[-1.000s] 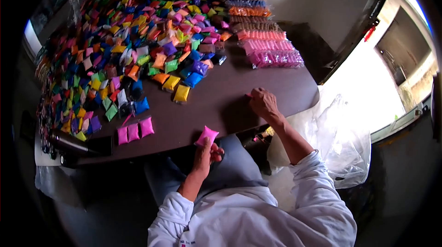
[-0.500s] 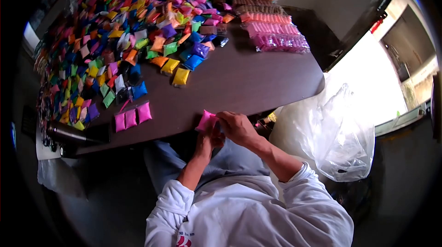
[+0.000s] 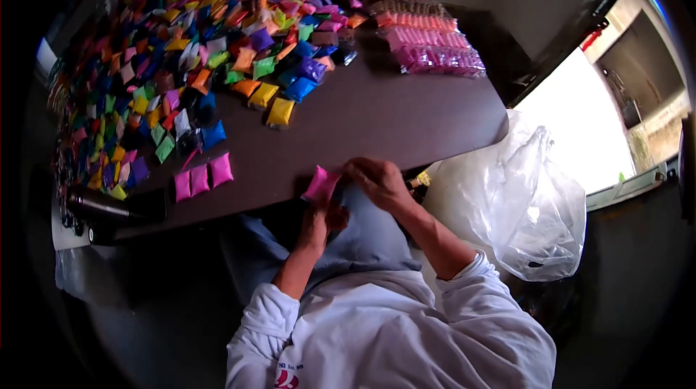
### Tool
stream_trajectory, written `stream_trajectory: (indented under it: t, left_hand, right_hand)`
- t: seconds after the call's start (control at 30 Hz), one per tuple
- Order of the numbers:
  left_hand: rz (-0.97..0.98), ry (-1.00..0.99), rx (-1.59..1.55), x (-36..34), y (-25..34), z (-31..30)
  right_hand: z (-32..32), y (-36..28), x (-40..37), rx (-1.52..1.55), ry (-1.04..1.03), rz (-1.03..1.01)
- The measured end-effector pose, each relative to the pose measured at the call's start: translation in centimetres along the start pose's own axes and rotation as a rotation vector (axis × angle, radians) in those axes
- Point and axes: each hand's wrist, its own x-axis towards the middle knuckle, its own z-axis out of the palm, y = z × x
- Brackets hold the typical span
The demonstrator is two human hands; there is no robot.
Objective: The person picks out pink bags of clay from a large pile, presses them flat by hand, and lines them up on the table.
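A small pink packet [image 3: 320, 184] is held at its lower end by my left hand [image 3: 319, 222], whose fingers are closed on it, just over the table's front edge. My right hand [image 3: 382, 183] is beside the packet's upper right corner with fingertips drawn together. Whether they pinch a clear edge of the packet or something else is too small to make out. To the left, three pink packets [image 3: 201, 179] lie side by side on the dark table [image 3: 406, 117].
A large heap of many-coloured packets [image 3: 174, 44] covers the table's left and back. Rows of bagged packets [image 3: 435, 37] line the back right. A dark bottle [image 3: 98, 200] lies at the front left corner. A big clear plastic bag [image 3: 533, 208] stands right of the table.
My right hand has drawn slightly away from the pink packet, which now shows more of its surface. My left hand has shifted a little left and still holds it.
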Motion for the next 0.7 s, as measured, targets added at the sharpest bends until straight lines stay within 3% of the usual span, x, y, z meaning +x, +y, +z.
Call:
stream_trajectory:
  t: [0.1,0.2,0.27,0.5,0.67,0.7]
  left_hand:
    - [-0.015,-0.058,-0.081,-0.1,0.3,0.1]
    - [-0.051,-0.027,-0.038,0.0,0.6,0.4]
    - [-0.048,-0.010,0.012,0.1,1.0,0.7]
    - [0.045,0.004,0.053,-0.2,1.3,1.3]
    - [0.076,-0.056,0.012,0.0,0.7,0.6]
    - [0.047,-0.072,0.028,-0.5,0.6,0.6]
  right_hand:
    - [-0.4,-2.1,0.2,-0.124,-0.058,0.093]
    - [0.5,-1.6,-0.1,-0.117,-0.039,0.021]
    - [1.0,-1.8,-0.1,-0.278,-0.111,0.009]
    - [1.5,-2.0,0.9,-0.611,-0.017,-0.031]
    - [0.3,-2.9,1.6,-0.541,-0.008,-0.031]
    - [0.5,-3.4,1.2,-0.480,-0.027,-0.123]
